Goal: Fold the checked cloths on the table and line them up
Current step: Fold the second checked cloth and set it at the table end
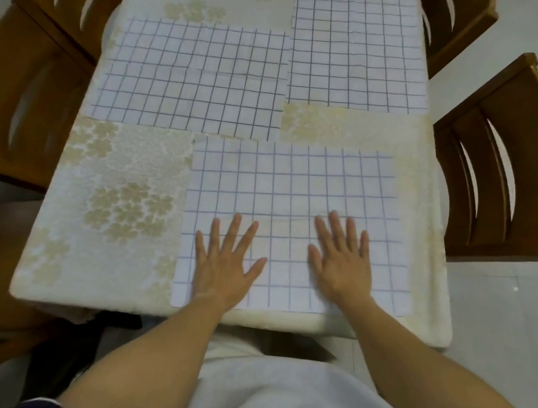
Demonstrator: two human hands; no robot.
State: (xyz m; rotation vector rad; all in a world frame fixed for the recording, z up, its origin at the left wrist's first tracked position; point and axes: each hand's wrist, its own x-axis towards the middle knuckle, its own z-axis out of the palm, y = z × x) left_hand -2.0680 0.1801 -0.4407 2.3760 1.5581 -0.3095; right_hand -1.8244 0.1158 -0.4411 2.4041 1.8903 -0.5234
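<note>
Three white cloths with a dark grid pattern lie flat on the table (118, 182). The nearest cloth (291, 186) covers the front right part, its front edge near the table's edge. My left hand (226, 262) presses flat on its near left area, fingers spread. Flat on the same cloth lies my right hand (342, 259), a little further right, fingers straight. A second cloth (192, 79) lies at the middle left. The third cloth (359, 43) lies at the far right, its edge touching the second one.
The table wears a cream tablecloth with pale flower prints. Wooden chairs stand close by: two on the left (26, 73), one at the right (515, 162), another at the far right corner (456, 19). Pale floor tiles surround the table.
</note>
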